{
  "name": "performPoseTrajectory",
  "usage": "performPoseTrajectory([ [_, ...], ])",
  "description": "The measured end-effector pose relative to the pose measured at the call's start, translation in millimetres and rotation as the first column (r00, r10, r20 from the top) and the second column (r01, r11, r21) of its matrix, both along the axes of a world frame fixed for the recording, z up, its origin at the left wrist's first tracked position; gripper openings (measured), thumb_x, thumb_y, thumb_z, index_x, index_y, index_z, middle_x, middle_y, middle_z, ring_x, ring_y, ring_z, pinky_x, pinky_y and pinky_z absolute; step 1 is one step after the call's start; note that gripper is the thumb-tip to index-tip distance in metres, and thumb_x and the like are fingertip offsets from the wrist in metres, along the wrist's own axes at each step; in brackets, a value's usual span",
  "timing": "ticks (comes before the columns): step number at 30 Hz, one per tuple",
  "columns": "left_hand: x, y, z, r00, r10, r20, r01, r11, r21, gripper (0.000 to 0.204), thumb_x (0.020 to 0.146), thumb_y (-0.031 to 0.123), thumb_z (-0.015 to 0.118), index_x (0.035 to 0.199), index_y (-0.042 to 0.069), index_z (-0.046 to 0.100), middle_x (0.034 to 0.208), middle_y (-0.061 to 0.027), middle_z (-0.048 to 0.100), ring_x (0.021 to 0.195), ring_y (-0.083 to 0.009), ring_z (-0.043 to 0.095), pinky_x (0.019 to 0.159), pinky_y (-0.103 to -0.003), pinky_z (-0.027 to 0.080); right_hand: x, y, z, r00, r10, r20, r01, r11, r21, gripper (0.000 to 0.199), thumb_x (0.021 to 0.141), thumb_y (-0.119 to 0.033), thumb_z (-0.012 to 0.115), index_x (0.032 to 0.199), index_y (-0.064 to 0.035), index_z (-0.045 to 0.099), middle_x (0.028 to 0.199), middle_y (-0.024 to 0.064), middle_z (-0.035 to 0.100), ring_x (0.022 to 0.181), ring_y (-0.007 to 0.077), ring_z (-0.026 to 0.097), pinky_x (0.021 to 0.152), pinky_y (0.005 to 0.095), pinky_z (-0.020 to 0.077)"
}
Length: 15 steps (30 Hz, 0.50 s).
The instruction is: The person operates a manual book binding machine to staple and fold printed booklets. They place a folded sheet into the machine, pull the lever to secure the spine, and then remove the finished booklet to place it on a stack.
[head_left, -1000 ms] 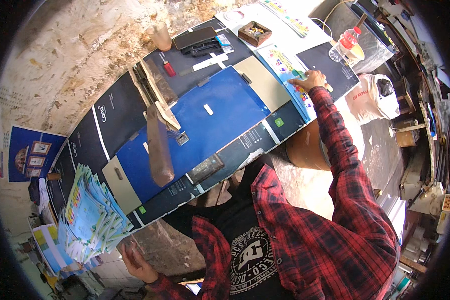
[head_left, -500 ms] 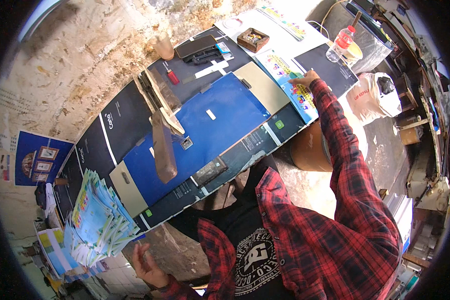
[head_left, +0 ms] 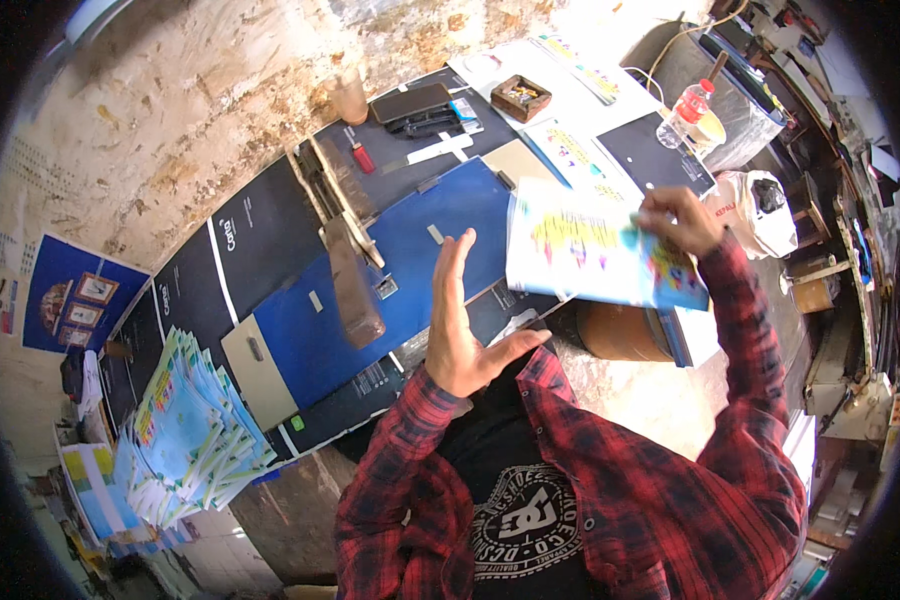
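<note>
My right hand (head_left: 682, 222), fingers closed, grips the right edge of a colourful printed sheet (head_left: 580, 240), which hangs tilted over the right end of a blue board (head_left: 370, 240) and is partly blurred. My left hand (head_left: 457, 335) is raised over the board's near edge, its fingers stretched and thumb spread, holding nothing. Across the board lies a wooden lever (head_left: 350, 285) attached to a wooden frame (head_left: 320, 185). A small metal square (head_left: 385, 288) sits beside the lever. More printed sheets (head_left: 582, 160) lie just beyond the held one.
A fanned pile of printed sheets (head_left: 185, 420) stands at the left end of the table. Farther back are a red-handled tool (head_left: 359, 152), a phone (head_left: 410, 102), a wooden ashtray (head_left: 520, 97) and a plastic bottle (head_left: 685, 112). A brown drum (head_left: 620, 332) stands below the right edge.
My right hand has lifted a printed sheet off the table's right side and drawn it nearer. My left hand has risen from beside the left pile to the board's near edge.
</note>
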<state>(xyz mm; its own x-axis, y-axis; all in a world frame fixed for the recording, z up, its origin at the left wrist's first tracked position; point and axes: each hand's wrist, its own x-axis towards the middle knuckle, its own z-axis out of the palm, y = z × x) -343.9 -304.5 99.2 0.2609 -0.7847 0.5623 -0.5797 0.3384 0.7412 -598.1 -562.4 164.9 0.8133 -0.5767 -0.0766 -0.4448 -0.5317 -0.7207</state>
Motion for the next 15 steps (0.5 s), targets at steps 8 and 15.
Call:
performPoseTrajectory([
  [8, -56, 82, -92, 0.593, 0.234, -0.771, 0.178, 0.895, 0.409, 0.030, 0.097, 0.016, 0.064, 0.118, -0.004, 0.060, 0.104, -0.0104, 0.071, 0.096, -0.0151, 0.067, 0.084, -0.031, 0.052, 88, 34, -91, 0.855, 0.495, -0.155, -0.499, 0.866, 0.015, 0.028, 0.086, -0.028, 0.071, 0.083, -0.0005, 0.067, 0.071, 0.0122, 0.062, 0.067, 0.0239, 0.061, 0.065, 0.0364, 0.0469],
  [15, 0, 58, -96, 0.349, 0.266, -0.898, -0.037, 0.962, 0.271, 0.035, 0.100, 0.021, 0.059, 0.125, -0.003, 0.057, 0.123, -0.0094, 0.062, 0.107, -0.0165, 0.061, 0.095, -0.033, 0.048, 242, 20, -99, 0.822, 0.545, -0.163, -0.531, 0.838, 0.125, 0.029, 0.085, -0.034, 0.071, 0.083, -0.0049, 0.068, 0.075, 0.0083, 0.069, 0.073, 0.0253, 0.066, 0.069, 0.0383, 0.0477],
])
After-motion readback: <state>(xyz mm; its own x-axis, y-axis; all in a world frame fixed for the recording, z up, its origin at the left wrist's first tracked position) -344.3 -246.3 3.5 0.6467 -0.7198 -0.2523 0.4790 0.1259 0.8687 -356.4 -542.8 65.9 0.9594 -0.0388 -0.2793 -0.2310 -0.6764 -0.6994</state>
